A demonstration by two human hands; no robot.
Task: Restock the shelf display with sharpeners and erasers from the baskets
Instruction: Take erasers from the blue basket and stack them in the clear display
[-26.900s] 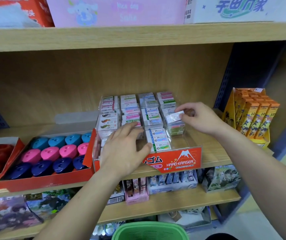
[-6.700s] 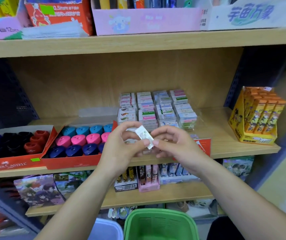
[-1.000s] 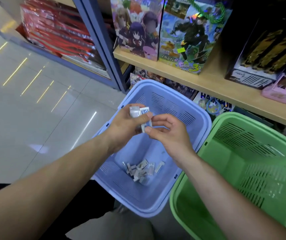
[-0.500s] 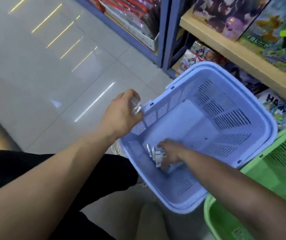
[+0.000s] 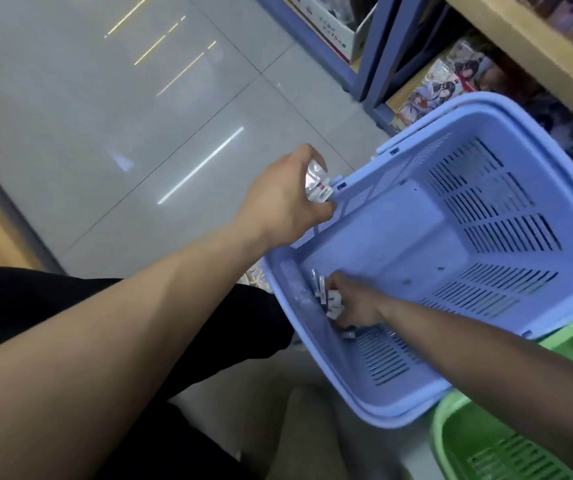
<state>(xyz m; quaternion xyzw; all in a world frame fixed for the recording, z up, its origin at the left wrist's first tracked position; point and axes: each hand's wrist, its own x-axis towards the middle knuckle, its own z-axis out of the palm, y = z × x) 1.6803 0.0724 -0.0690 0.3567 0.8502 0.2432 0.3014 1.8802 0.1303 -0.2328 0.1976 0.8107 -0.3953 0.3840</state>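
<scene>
The lilac plastic basket [image 5: 506,112] stands on the floor below the shelves. Deep in its near left corner, my right hand [image 5: 354,303] curls over a small heap of wrapped erasers [image 5: 328,299]. Outside the basket's left rim, my left hand [image 5: 285,199] grips a few wrapped erasers [image 5: 318,183], which stick out between thumb and fingers. The shelf display is out of view.
A green basket [image 5: 485,455] sits at the lower right, touching the lilac one. A wooden shelf edge [image 5: 527,46] with picture boxes under it runs across the top right. A blue shelf post [image 5: 371,71] stands at top centre. Grey floor tiles fill the left.
A second ago both hands met above the basket. Since then my right hand went down to the erasers on the basket floor; my left hand stays beside the rim, holding its erasers.
</scene>
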